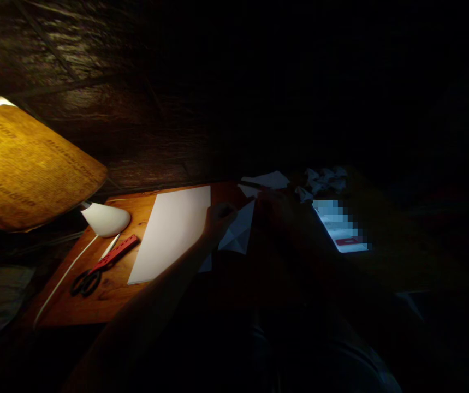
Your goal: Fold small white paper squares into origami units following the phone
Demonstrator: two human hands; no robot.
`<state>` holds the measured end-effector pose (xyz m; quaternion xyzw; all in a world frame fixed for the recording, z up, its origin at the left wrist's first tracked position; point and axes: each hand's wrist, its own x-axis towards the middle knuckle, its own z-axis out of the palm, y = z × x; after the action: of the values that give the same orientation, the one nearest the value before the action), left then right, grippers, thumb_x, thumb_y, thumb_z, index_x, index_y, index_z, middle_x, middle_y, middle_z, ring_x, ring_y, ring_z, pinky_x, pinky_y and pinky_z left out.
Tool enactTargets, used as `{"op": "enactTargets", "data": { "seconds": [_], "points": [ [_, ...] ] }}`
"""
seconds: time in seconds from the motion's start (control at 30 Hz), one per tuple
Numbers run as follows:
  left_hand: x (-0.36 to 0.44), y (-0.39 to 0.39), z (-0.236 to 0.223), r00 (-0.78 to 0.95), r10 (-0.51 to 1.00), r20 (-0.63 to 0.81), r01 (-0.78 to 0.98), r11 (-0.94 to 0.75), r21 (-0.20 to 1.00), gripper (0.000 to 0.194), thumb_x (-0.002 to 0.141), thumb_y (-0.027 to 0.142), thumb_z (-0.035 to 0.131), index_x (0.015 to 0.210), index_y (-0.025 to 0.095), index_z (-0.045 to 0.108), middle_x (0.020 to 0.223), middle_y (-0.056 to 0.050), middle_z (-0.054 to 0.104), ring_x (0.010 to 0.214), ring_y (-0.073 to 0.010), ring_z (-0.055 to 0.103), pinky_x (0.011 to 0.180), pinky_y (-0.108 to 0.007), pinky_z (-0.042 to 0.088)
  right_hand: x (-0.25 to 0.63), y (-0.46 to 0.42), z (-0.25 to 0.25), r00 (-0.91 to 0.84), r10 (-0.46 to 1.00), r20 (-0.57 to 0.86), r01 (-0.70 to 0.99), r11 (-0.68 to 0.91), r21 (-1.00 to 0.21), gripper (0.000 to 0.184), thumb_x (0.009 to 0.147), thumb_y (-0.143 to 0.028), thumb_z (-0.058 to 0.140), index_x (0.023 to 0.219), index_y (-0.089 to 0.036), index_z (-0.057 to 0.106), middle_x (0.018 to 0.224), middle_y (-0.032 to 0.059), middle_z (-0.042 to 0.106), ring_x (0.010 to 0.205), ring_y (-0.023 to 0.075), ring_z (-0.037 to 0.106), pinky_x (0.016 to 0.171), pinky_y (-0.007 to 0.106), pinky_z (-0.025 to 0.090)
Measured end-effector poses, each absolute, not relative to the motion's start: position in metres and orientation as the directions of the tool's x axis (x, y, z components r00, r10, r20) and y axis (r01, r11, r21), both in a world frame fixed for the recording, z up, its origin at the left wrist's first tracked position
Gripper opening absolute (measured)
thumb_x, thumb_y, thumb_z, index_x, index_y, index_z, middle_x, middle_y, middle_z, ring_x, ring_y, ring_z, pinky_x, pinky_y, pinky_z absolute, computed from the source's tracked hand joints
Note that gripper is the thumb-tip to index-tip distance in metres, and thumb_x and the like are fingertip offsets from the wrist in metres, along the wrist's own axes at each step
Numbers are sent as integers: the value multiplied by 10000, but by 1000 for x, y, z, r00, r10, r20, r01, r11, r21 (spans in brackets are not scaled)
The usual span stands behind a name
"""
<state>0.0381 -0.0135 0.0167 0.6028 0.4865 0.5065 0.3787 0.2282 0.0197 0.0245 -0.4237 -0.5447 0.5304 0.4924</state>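
The left hand is apparently pinching, fingers nearly closed, the upper-left edge of the creased paper between the hands, while the right hand is sitting in shadow, grip indeterminable, and the presumably light, easily crumpled paper is calling for edge holds.

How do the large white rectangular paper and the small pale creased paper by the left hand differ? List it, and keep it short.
Size: the large white rectangular paper looks clearly bigger than the small pale creased paper by the left hand.
Surface: the large paper looks smooth; the small one shows fold lines.
Light: the large paper is mostly bright; the small one is dim and bluish.
Shared: both are pale, unprinted on the visible side.
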Motion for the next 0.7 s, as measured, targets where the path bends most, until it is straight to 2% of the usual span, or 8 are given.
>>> {"op": "enactTargets", "data": {
  "seconds": [0.1, 0.17, 0.3, 0.43, 0.53, 0.7],
  "points": [
    [34, -11, 14, -27, 968, 248, 195, -239, 951, 117, 671, 279, 639, 641, 167, 623, 589, 22, 539, 583, -116, 473, 554, -233, 342, 233, 24, 24, -179, 971, 160, -3, 162, -987, 305, 794, -294, 620, 533, -227, 475, 616, 6, 509, 646, 148, 460, 662, 301, 425],
    [33, -9, 12, -66, 965, 255, 190, -239, 952, 126, 682, 289, 651, 659, 167, 633, 604, 22, 551, 591, -117, 483, 561, -235, 350, 231, 26, 20, -171, 971, 170, -44, 165, -985, 280, 804, -332, 611, 567, -229, 504, 630, 9, 536, 640, 150, 474, 639, 300, 418],
    [34, -9, 10, -48, 963, 265, 211, -249, 945, 129, 695, 286, 672, 663, 167, 634, 612, 18, 565, 598, -120, 507, 558, -231, 363, 220, 24, 10, -295, 947, 128, -81, 109, -991, 220, 757, -424, 676, 672, -235, 602, 709, 17, 638, 690, 181, 570, 634, 308, 443],
    [38, -13, 13, 28, 966, 257, 222, -256, 941, 130, 709, 284, 664, 672, 164, 631, 616, 15, 571, 591, -114, 510, 558, -227, 374, 218, 17, 13, -379, 924, 58, -7, 60, -998, 233, 692, -443, 756, 709, -229, 665, 740, 21, 690, 716, 202, 613, 634, 311, 461],
    [39, -14, 13, 59, 966, 253, 213, -260, 942, 140, 717, 294, 657, 672, 167, 621, 617, 14, 573, 593, -114, 510, 562, -226, 385, 220, 16, 17, -350, 933, 82, 52, 107, -993, 216, 690, -419, 762, 720, -217, 692, 753, 24, 704, 703, 190, 612, 643, 307, 467],
    [39, -12, 11, 67, 960, 272, 230, -280, 932, 110, 723, 268, 642, 694, 162, 641, 646, 0, 604, 617, -118, 536, 574, -225, 404, 219, 18, 16, -394, 897, 200, 75, 249, -966, 238, 708, -434, 763, 717, -204, 702, 790, 21, 705, 738, 178, 622, 683, 300, 477]
  ]
}}
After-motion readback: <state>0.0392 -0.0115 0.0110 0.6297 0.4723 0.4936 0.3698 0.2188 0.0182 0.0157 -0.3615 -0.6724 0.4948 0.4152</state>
